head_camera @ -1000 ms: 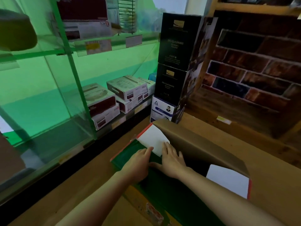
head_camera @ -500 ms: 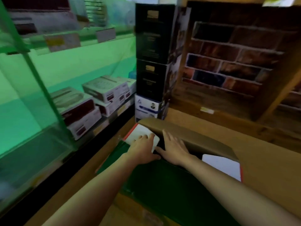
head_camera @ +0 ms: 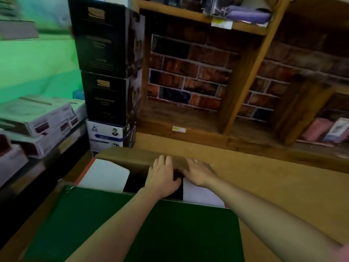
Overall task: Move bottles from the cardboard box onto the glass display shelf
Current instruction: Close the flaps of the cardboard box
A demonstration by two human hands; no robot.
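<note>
Both bare forearms reach forward from the lower edge of the view and come together. The left hand [head_camera: 163, 176] lies palm down with its fingers stretched forward and close together. The right hand [head_camera: 199, 172] is just beside it, palm down too, fingers spread a little and pointing toward the left hand.

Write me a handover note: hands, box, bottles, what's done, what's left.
Left hand: flat, palm down at the far brown flap of the box, over the dark opening; holds nothing.
Right hand: beside it on the same flap, also holding nothing.
Near green flap folded toward the camera; white flaps spread to the sides.
No bottles visible in the box or out.
Done: box mostly open.
Left: every bottle to the glass shelf on the left.
</note>
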